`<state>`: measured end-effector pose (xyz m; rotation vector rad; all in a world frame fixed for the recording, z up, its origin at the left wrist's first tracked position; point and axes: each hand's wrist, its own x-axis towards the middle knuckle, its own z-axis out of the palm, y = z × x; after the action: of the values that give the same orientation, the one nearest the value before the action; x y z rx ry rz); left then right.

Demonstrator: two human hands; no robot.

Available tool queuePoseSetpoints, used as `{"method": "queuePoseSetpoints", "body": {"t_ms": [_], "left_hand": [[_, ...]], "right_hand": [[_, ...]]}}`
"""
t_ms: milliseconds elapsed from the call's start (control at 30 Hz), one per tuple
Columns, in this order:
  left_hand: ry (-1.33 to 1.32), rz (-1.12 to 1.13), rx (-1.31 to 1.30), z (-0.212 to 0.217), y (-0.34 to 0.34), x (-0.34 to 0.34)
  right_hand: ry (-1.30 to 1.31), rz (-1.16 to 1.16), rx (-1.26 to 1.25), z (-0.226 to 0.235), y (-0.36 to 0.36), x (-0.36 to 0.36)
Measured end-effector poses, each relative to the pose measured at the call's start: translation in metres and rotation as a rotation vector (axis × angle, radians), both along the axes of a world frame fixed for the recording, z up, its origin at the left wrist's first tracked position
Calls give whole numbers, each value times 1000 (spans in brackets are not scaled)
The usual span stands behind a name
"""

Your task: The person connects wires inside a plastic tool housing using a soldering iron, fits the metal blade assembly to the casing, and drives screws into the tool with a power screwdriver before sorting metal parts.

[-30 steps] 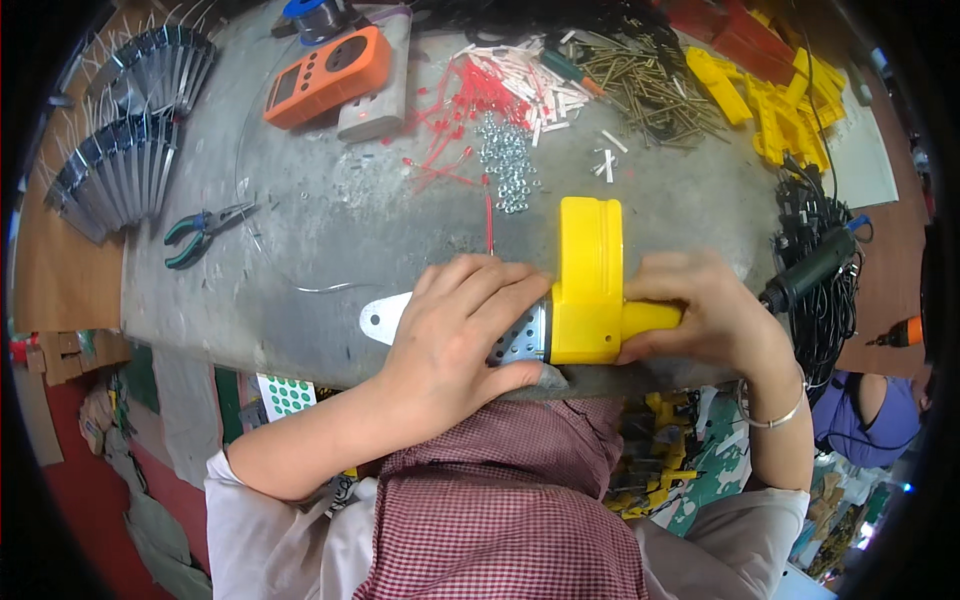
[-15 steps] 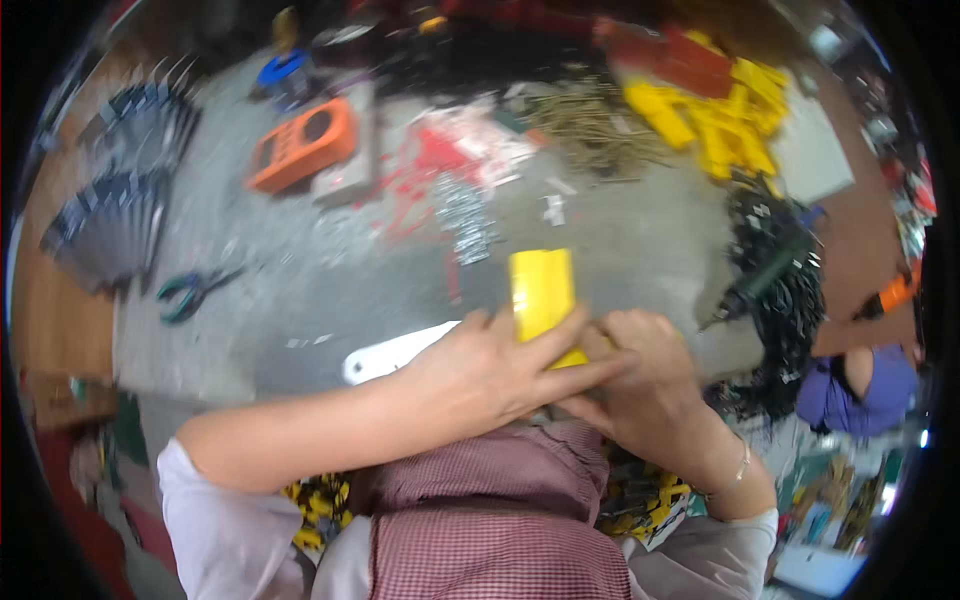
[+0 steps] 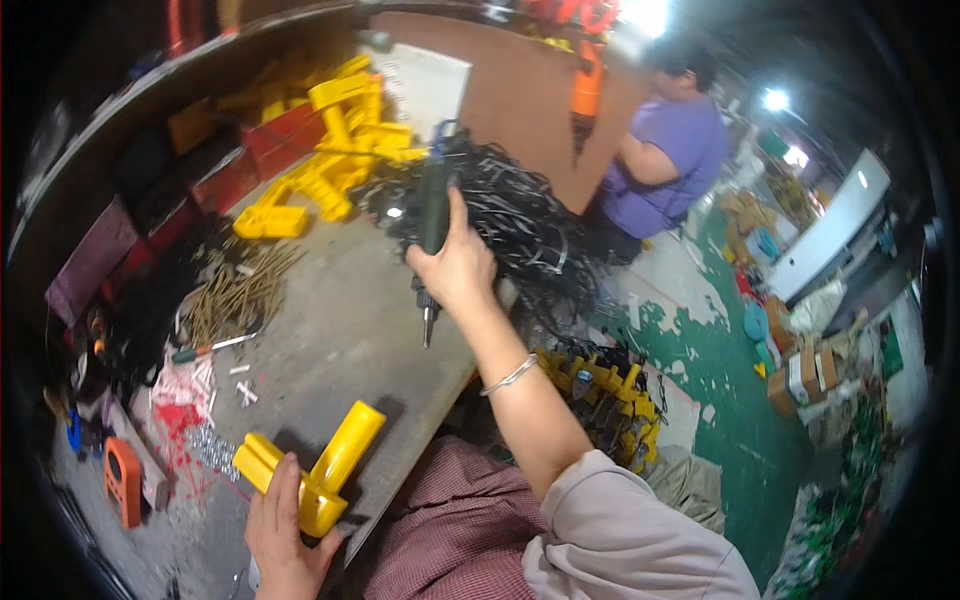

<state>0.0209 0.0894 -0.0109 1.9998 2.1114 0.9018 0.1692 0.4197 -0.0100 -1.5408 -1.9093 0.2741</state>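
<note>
My right hand (image 3: 460, 265) grips a dark green electric screwdriver (image 3: 433, 215), held upright with its bit pointing down above the grey bench (image 3: 340, 330). Behind it lies a heap of black straps (image 3: 520, 230). My left hand (image 3: 285, 525) holds a yellow plastic tool body (image 3: 315, 465) against the bench near its front edge, fingers over its lower end.
Yellow plastic parts (image 3: 325, 150) are piled at the back of the bench. A heap of long screws (image 3: 235, 295), a red bag (image 3: 180, 400) and an orange device (image 3: 122, 480) lie at the left. A person in purple (image 3: 665, 160) stands beyond the bench. A bin of yellow parts (image 3: 600, 390) sits on the green floor.
The view has swung right. My right hand left the yellow tool body and took hold of the screwdriver by the black straps. My left hand stays on the yellow body.
</note>
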Motion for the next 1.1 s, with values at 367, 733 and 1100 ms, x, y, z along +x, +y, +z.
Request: {"method": "queuePoseSetpoints", "body": {"t_ms": [367,733,1100], "left_hand": [[-52,10,-68,5,0,-6],[-4,-17,-111,1,9,-13],[-23,-21,-92,-2,-2,-14]], "right_hand": [[1567,770,-842,64,-91,-23],[1777,433,-849,18,-103,-31],[1793,585,-917,11,-113,-37]]}}
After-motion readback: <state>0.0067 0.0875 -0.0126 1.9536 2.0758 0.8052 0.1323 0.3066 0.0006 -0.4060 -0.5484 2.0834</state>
